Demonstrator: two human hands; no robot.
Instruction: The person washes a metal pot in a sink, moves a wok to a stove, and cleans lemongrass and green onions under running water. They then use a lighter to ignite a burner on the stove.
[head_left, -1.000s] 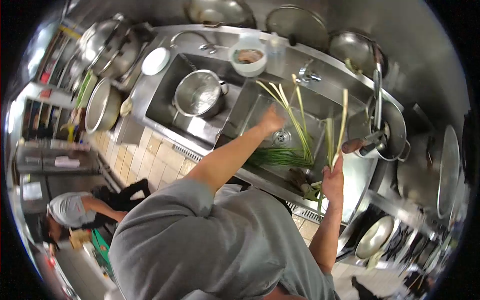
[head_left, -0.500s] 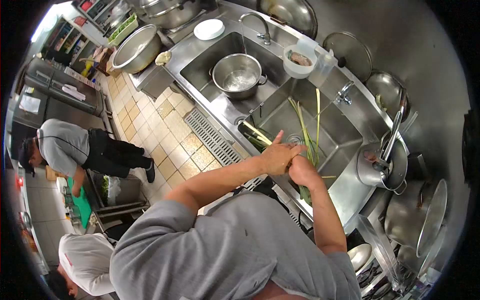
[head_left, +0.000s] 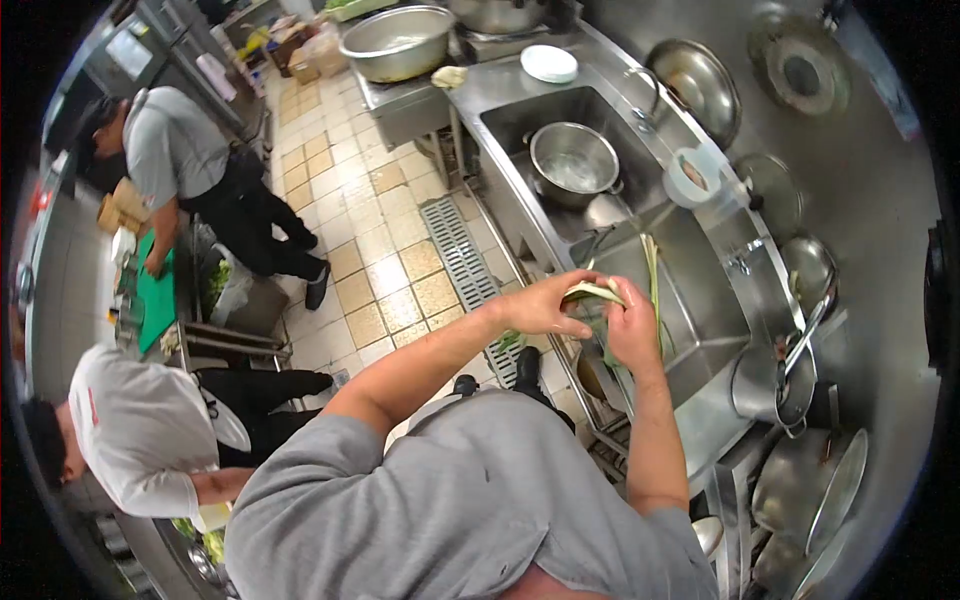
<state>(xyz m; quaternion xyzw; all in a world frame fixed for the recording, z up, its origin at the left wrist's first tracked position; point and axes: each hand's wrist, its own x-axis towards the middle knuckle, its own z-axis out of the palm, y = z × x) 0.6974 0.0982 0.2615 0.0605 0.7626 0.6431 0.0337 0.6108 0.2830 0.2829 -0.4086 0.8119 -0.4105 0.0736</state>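
Over the near edge of the right-hand sink basin [head_left: 693,290], a pale green lemongrass stalk [head_left: 597,291] is bent in an arc between my hands. My left hand [head_left: 545,305] pinches one end, its thumb held away below. My right hand [head_left: 634,325] grips the other end, fingers curled round it. More long lemongrass stalks [head_left: 653,270] lie in the basin just beyond my right hand. Some green leaf shows under my hands, partly hidden by them.
A metal pot [head_left: 574,163] holding water sits in the left basin. White plates [head_left: 549,64] and a plastic bowl [head_left: 688,180] stand on the sink ledge. A pot with utensils [head_left: 770,385] is at right. Two people [head_left: 175,150] work at the left counter.
My view has swung left, so the sink appears further right. My hands, formerly close together over the basin, are now apart, with the bent stalk showing between them.
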